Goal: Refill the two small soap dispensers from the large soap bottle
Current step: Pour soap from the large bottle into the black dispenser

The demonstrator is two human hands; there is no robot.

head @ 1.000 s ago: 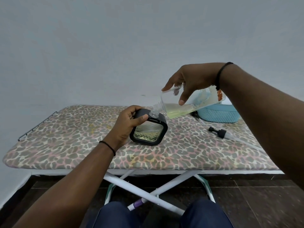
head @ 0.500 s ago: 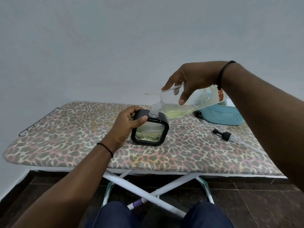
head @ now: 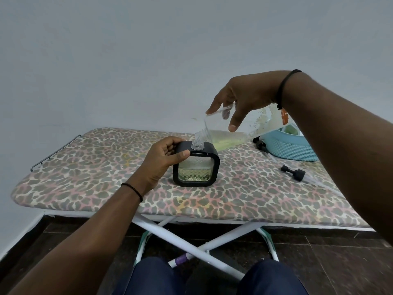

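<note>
We are working on the small soap dispenser [head: 196, 165], a black-framed square bottle with a clear patterned window, standing upright near the middle of the ironing board [head: 89, 167], which is serving as our table. Its open neck is sitting directly under the threaded mouth of the large soap bottle [head: 225, 133], so that the yellow-green soap is running straight in; the window is showing liquid in roughly the lower part of the dispenser.

Our left hand [head: 163, 160] is gripping the dispenser's upper left corner, thumb across the front and fingers curled behind, which we judge is keeping it steady against the push of the bottle. Our right hand [head: 240, 99] is holding the clear large bottle from above, fingers and thumb clamped around its body, and is tilting it nearly level with the mouth lowest.

To the right, a black pump head [head: 294, 171] with its tube is lying on the board, apparently removed to open the neck. Behind it, a blue basket [head: 291, 149] is standing at the far edge. We are finding no readable label or brand on any item.
</note>
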